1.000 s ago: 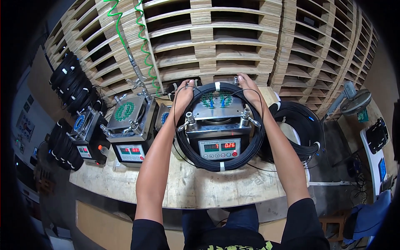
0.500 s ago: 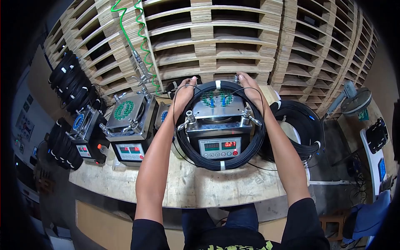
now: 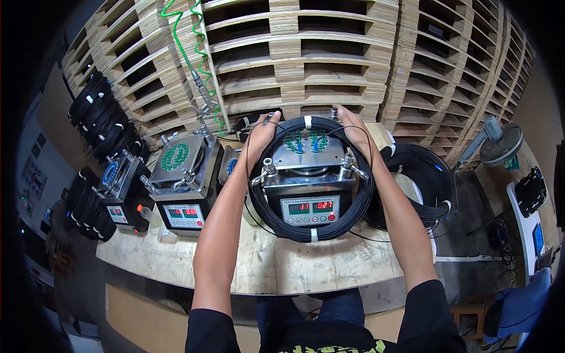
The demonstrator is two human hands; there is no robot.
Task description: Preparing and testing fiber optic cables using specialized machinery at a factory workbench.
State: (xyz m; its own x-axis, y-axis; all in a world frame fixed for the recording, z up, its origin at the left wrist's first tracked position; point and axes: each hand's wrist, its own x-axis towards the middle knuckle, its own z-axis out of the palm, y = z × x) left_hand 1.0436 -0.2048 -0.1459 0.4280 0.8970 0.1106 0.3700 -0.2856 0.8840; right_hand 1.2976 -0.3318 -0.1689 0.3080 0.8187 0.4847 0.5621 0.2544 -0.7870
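Observation:
A polishing machine [image 3: 310, 189] with a metal top plate stands before me on the bench. A coil of black cable [image 3: 365, 203], bound with white tape, surrounds its front and top; two blue-ended connectors [image 3: 299, 147] stand in the plate among green fittings. My left hand [image 3: 263, 130] is closed at the rear left clamp lever [image 3: 272, 115]. At the rear right clamp post [image 3: 333, 113], my right hand [image 3: 353, 125] is closed too, its fingers partly hidden. Thin cable loops pass over both wrists. Two front clamp levers [image 3: 269, 167] are untouched.
Two similar machines [image 3: 181, 176] stand to the left, beside a small orange-capped bottle [image 3: 145, 210]. More black coils hang at far left, and a large coil [image 3: 424, 176] lies at right. Stacked wooden pallets [image 3: 300, 53] rise behind the bench [image 3: 276, 267]. A fan [image 3: 501, 143] stands at right.
The left part of the machine's display now shows lit red digits. Both hands stay at the rear corners, shifting only slightly. The cable coil barely moves.

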